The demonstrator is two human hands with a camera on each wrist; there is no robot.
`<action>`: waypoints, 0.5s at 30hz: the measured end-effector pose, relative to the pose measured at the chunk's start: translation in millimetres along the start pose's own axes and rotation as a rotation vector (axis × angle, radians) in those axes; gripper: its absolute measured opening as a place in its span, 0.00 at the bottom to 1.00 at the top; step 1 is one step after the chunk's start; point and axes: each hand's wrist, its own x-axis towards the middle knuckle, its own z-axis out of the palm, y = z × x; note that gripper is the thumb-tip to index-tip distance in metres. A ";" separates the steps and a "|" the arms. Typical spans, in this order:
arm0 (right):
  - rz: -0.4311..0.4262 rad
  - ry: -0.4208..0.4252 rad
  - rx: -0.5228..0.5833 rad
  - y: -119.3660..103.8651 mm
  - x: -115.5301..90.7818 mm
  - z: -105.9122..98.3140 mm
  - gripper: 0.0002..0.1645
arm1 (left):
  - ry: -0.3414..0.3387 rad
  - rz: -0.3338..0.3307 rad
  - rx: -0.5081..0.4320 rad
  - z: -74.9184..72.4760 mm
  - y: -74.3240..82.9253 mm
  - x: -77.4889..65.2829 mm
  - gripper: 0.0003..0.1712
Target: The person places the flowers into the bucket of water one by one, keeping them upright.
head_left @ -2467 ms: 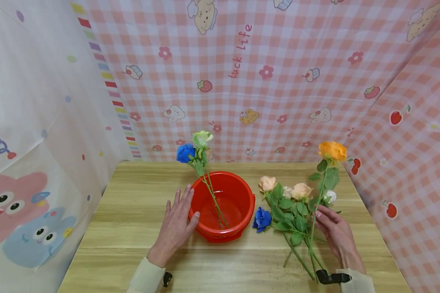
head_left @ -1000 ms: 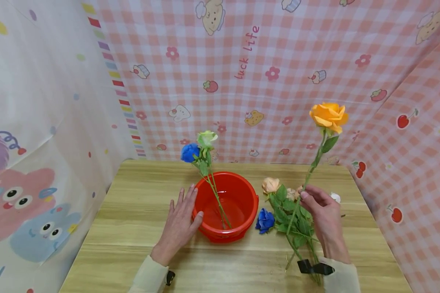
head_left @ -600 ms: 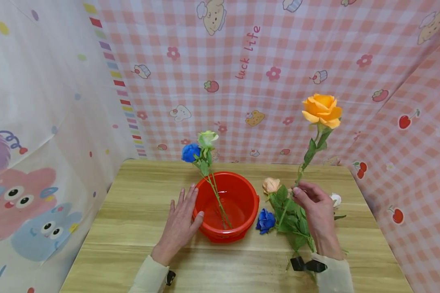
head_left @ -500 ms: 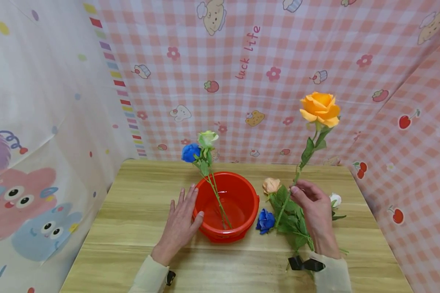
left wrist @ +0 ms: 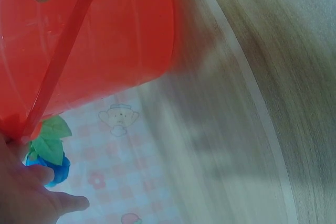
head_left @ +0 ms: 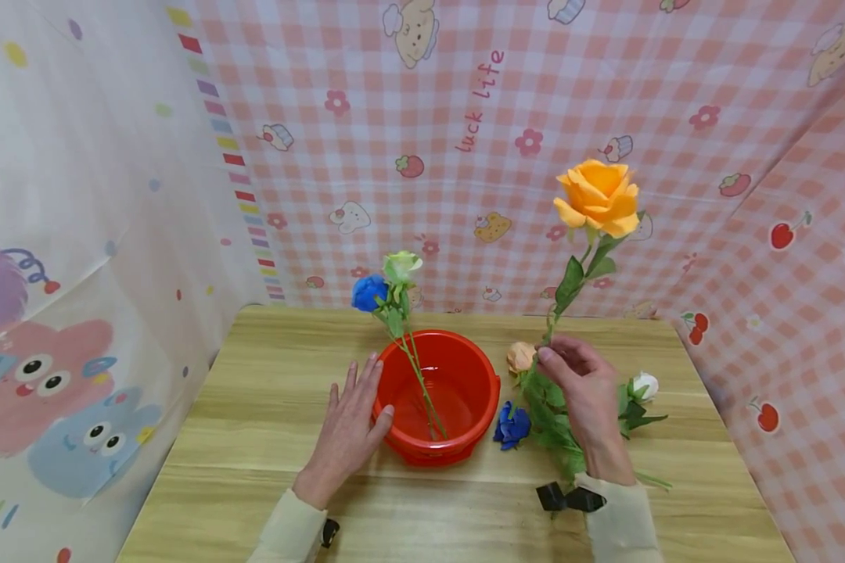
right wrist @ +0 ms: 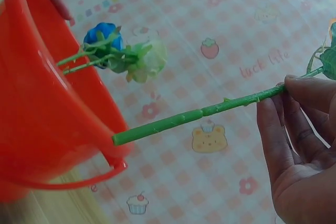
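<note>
My right hand [head_left: 586, 391] pinches the stem of an orange rose [head_left: 598, 199], its bloom up and leaning right. In the right wrist view the cut end of the green stem [right wrist: 157, 125] points at the red bucket [right wrist: 63, 93], close by its rim. My left hand [head_left: 345, 430] rests with straight fingers against the left side of the bucket [head_left: 489, 426]. Inside the bucket lean a blue rose [head_left: 369, 292] and a pale green rose [head_left: 401, 267], their heads above the far left rim. The left wrist view shows the bucket's side and handle [left wrist: 65, 56].
Right of the bucket several roses lie on the wooden table [head_left: 253, 375]: a blue rose [head_left: 512, 426], a peach rose [head_left: 521, 357] and a white rose [head_left: 644, 386], partly hidden behind my right hand. A checked cloth [head_left: 429, 117] hangs behind the table.
My right hand has lifted the orange rose off the pile and carried it up and left toward the bucket. The left hand stays at the bucket's side. The view has shifted slightly.
</note>
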 end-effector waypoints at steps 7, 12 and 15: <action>-0.014 -0.086 -0.034 -0.6 0.9 12.3 0.16 | -0.004 -0.003 0.011 -0.7 0.0 0.4 0.41; -0.017 -0.098 -0.047 1.3 1.3 21.0 0.13 | -0.012 -0.009 0.007 -0.7 0.2 0.9 0.41; -0.014 -0.104 -0.060 3.1 1.8 26.6 0.12 | -0.016 -0.014 0.006 -0.9 0.3 0.4 0.42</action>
